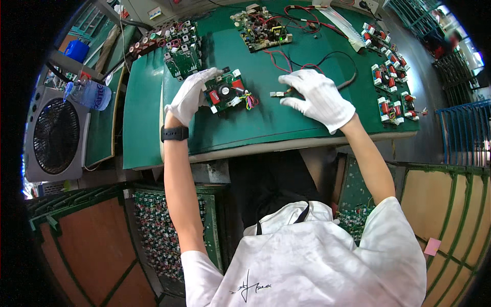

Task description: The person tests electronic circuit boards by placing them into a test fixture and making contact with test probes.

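My left hand (188,94), in a white glove, grips the left edge of a green circuit board (225,93). The board carries a round black part, red components and a small bundle of coloured wires at its right side. To the right, my white-gloved right hand (319,97) holds a cable with a white plug connector (276,94), which sticks out between thumb and fingers toward the board. The plug and the board are apart. My palm hides part of the cable.
At the back stands a larger open circuit assembly (259,29) with red and black leads. Several boards (182,53) stand at the back left, and more boards (389,77) lie along the right edge. Left of the green table (143,117) are a fan (56,134) and a water bottle (91,94).
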{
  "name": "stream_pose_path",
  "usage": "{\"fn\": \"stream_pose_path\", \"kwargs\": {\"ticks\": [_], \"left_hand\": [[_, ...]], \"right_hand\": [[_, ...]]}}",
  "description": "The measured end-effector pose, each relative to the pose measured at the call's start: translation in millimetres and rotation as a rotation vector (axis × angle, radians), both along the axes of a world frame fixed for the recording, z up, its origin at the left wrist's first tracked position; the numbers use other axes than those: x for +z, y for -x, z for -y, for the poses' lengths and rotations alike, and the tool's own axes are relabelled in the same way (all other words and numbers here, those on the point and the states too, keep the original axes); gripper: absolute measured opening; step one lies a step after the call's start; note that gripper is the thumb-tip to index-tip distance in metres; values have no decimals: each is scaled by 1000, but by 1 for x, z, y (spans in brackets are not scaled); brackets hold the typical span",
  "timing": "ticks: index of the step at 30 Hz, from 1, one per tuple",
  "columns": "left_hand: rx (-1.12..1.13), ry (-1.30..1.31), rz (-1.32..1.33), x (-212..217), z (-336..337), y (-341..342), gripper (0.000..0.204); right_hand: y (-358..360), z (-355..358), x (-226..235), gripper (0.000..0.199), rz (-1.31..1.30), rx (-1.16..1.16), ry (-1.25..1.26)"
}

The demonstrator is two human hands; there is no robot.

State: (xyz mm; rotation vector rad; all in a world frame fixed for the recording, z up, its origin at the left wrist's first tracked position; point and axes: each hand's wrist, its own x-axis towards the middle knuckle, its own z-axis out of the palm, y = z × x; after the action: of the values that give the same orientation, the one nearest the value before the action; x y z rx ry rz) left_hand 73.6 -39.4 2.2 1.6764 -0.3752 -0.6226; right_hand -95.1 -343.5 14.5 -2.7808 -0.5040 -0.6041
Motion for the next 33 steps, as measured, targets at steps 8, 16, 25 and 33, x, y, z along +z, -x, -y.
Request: {"fn": "stream_pose_path", "kwargs": {"ticks": [8,16,25,33], "left_hand": [[236,497,-279,-10,12,42,36],[354,-170,253,21,26,119,37],[201,-598,1041,39,12,82,45],[-305,-463,626,29,49,14,55]], "right_hand": [[-17,10,-18,21,-2,8,77],[-24,26,-8,19,-54,34,-125],[-23,16,-16,19,30,109,-130],[-22,-26,-27,21,165,4,-196]]}}
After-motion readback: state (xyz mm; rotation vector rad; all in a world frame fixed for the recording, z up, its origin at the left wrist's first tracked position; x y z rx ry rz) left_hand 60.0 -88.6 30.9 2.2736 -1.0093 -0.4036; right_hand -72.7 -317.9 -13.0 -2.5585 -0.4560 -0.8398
